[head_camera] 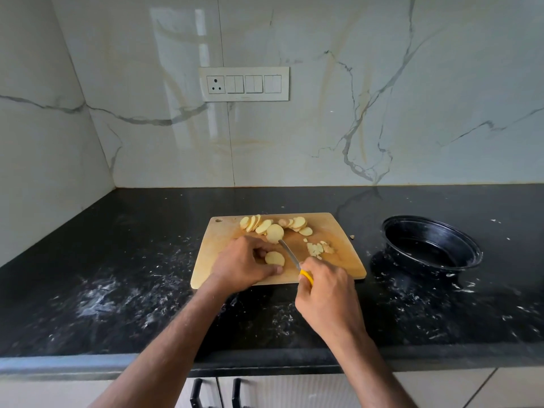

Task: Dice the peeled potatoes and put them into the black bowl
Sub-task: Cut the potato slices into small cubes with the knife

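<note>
A wooden cutting board (223, 245) lies on the black counter. Round potato slices (265, 224) are fanned along its far edge, and a small heap of diced pieces (318, 248) lies right of centre. My left hand (244, 265) grips a piece of potato (275, 258) against the board, its cut face showing. My right hand (328, 295) holds a yellow-handled knife (290, 254), the blade angled up and left, its tip near a larger slice (275, 233). The black bowl (432, 245) sits to the right of the board and looks empty.
The black counter (117, 275) is speckled with white smears and scraps. A marble-look wall with a socket and switch panel (243, 83) rises behind it. Cabinet door handles (196, 393) show below the counter's front edge.
</note>
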`<state>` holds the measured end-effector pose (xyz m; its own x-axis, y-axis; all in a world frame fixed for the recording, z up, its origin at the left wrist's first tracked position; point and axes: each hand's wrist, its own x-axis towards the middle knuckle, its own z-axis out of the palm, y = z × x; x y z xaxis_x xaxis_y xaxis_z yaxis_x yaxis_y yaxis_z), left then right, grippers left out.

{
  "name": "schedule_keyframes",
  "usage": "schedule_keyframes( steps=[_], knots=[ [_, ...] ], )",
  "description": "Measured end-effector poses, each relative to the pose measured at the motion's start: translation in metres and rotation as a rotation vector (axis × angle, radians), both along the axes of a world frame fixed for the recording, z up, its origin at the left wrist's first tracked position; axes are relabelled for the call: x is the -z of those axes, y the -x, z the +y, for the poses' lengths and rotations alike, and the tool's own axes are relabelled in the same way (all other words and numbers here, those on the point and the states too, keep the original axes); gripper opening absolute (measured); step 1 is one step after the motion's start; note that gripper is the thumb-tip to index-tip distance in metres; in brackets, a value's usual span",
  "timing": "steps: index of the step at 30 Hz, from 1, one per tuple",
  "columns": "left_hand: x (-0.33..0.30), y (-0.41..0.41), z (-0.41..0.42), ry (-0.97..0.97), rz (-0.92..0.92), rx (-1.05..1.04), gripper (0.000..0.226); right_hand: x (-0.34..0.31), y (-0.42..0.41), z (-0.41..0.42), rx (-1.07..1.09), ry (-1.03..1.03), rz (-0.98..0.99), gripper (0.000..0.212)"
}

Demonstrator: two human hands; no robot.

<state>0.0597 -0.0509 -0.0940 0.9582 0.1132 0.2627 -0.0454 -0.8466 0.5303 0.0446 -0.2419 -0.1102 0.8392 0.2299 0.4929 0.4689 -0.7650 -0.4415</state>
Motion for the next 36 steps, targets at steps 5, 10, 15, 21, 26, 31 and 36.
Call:
schedule_keyframes(
  steps=[5, 10, 15, 21, 26, 31, 36],
  knots=[
    [0.005, 0.001, 0.004, 0.076, -0.052, 0.020, 0.038, -0.001, -0.001, 0.004, -0.035, -0.006, 0.023, 0.017],
    [0.010, 0.001, 0.005, 0.041, -0.082, -0.032, 0.035, -0.001, 0.001, 0.010, -0.033, 0.009, 0.028, 0.014],
    [0.014, -0.001, 0.001, -0.029, -0.090, -0.047, 0.038, -0.001, 0.001, 0.010, -0.033, 0.031, 0.027, 0.012],
    [0.017, -0.002, 0.000, -0.057, -0.097, -0.047, 0.046, -0.001, 0.001, 0.012, -0.032, 0.068, 0.014, 0.012],
    [0.016, 0.002, -0.003, -0.174, -0.084, 0.045, 0.058, -0.001, 0.003, 0.013, -0.044, 0.090, 0.020, 0.016],
    [0.014, 0.002, -0.006, -0.310, -0.051, 0.044, 0.043, -0.003, 0.004, 0.013, -0.066, 0.110, 0.040, 0.013],
    [0.011, 0.002, -0.008, -0.306, -0.036, 0.044, 0.039, -0.006, 0.011, 0.009, -0.083, 0.133, 0.069, 0.009]
  ],
)
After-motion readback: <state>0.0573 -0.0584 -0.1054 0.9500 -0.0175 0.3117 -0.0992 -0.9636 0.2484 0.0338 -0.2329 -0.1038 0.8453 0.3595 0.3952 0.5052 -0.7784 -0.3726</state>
